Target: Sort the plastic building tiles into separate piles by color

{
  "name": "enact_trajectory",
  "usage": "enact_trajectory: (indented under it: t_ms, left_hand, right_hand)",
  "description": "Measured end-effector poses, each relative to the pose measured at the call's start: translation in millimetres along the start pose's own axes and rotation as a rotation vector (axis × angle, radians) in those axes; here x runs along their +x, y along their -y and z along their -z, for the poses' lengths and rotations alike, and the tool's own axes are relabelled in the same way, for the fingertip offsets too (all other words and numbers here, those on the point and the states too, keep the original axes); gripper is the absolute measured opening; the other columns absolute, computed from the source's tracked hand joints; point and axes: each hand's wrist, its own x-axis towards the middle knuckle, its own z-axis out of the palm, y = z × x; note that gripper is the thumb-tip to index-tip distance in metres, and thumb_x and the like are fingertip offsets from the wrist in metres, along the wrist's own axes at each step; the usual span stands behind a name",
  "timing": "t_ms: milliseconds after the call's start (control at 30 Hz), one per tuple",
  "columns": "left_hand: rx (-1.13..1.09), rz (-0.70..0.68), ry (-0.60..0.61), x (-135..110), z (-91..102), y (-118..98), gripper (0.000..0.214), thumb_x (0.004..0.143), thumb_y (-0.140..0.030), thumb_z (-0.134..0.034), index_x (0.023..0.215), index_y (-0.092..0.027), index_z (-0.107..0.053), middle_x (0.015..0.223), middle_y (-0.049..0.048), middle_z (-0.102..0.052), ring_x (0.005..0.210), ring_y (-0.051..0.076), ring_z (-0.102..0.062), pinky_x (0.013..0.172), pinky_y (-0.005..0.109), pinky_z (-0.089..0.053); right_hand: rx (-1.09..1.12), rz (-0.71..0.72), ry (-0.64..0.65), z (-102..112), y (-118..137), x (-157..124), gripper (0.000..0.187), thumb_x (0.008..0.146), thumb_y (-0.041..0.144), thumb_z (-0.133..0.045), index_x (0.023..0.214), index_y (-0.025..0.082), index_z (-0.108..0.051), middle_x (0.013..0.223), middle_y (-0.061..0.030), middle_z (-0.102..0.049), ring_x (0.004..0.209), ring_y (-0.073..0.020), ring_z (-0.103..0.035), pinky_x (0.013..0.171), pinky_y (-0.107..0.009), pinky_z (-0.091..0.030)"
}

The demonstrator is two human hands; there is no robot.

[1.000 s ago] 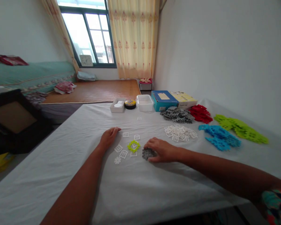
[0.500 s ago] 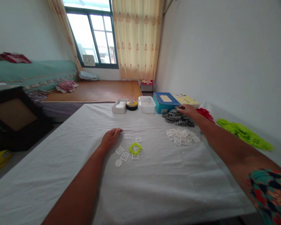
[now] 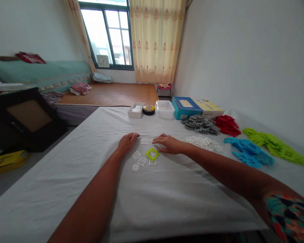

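My left hand (image 3: 127,141) rests flat on the white tablecloth (image 3: 152,195), fingers loosely stretched out, holding nothing. My right hand (image 3: 167,143) lies palm down just right of it, fingertips over a small white window piece (image 3: 155,146). Below both hands sits a lime-green ring piece (image 3: 152,154) among loose white window pieces (image 3: 139,159). What lies under the right fingers is partly hidden.
To the right lie a white pile (image 3: 205,142), a grey pile (image 3: 200,124), a red pile (image 3: 226,124), a blue pile (image 3: 249,153) and a green pile (image 3: 275,145). At the table's far edge stand two white trays (image 3: 164,109), a round tin (image 3: 149,109) and two boxes (image 3: 186,107). A bed (image 3: 40,76) is behind.
My right hand carried a grey piece from near the ring to the grey pile, then came back empty to the white pieces above the ring. The left hand stayed put.
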Motion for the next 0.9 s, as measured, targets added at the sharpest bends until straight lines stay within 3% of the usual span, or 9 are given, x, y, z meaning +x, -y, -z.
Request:
enact_trajectory:
  t_ms: [133,300,433,567,633,767,900]
  left_hand:
    - [-0.003,-0.002,-0.007,-1,0.3,-1,0.052,0.091,-0.049,-0.032,0.101,-0.022,-0.075,0.107,0.006,-0.074,0.104,0.023,-0.065,0.094,0.033,-0.047]
    - [0.017,-0.023,0.002,0,0.5,0,0.053,0.09,-0.05,-0.032,0.101,-0.02,-0.074,0.108,0.0075,-0.074,0.104,0.024,-0.066,0.095,0.034,-0.047]
    - [0.054,-0.04,0.011,-1,1.7,-1,0.055,0.091,-0.051,-0.03,0.101,-0.02,-0.074,0.108,0.0085,-0.074,0.105,0.024,-0.065,0.094,0.034,-0.047]
    - [0.091,-0.047,0.016,-3,1.2,-2,0.054,0.091,-0.05,-0.028,0.1,-0.022,-0.074,0.108,0.0067,-0.074,0.104,0.024,-0.065,0.094,0.034,-0.046]
    - [0.097,-0.043,0.016,-3,0.6,-2,0.053,0.091,-0.05,-0.028,0.1,-0.024,-0.074,0.107,0.0056,-0.074,0.104,0.023,-0.065,0.094,0.033,-0.046]
    - [0.079,-0.028,0.019,-2,0.1,-2,0.052,0.091,-0.049,-0.03,0.101,-0.022,-0.074,0.106,0.0066,-0.074,0.102,0.023,-0.065,0.093,0.033,-0.047]
    - [0.074,-0.018,0.014,-3,1.1,-4,0.051,0.091,-0.048,-0.031,0.101,-0.023,-0.074,0.106,0.0056,-0.074,0.103,0.023,-0.065,0.094,0.033,-0.047]
  right_hand:
    - [-0.055,-0.014,0.024,-16,12,3,0.022,0.092,0.017,-0.055,0.111,0.015,-0.067,0.116,-0.0114,-0.069,0.105,-0.0185,-0.061,0.098,-0.035,-0.043]
    - [-0.237,-0.103,0.033,-13,21,-16,0.023,0.092,0.011,-0.05,0.106,0.013,-0.067,0.103,-0.0118,-0.071,0.098,-0.0196,-0.062,0.09,-0.032,-0.046]
    - [-0.254,-0.325,-0.045,8,13,-45,0.028,0.091,0.013,-0.05,0.114,0.015,-0.066,0.102,-0.0094,-0.072,0.094,-0.0186,-0.064,0.087,-0.03,-0.045]
    - [-0.218,-0.604,-0.134,39,-20,-88,0.027,0.093,0.017,-0.048,0.111,0.016,-0.069,0.105,-0.0092,-0.072,0.096,-0.0195,-0.065,0.086,-0.029,-0.046]
    - [-0.251,-0.658,-0.134,49,-33,-104,0.027,0.091,0.018,-0.051,0.11,0.015,-0.07,0.108,-0.0115,-0.071,0.099,-0.0228,-0.064,0.089,-0.033,-0.046]
    - [-0.263,-0.514,-0.222,45,-25,-102,0.031,0.09,0.022,-0.056,0.118,0.014,-0.067,0.117,-0.0156,-0.067,0.109,-0.0282,-0.057,0.097,-0.044,-0.044]
    - [-0.015,-0.21,-0.179,18,16,-58,0.031,0.092,0.021,-0.053,0.121,0.018,-0.064,0.118,-0.0129,-0.066,0.109,-0.0236,-0.056,0.099,-0.042,-0.045]
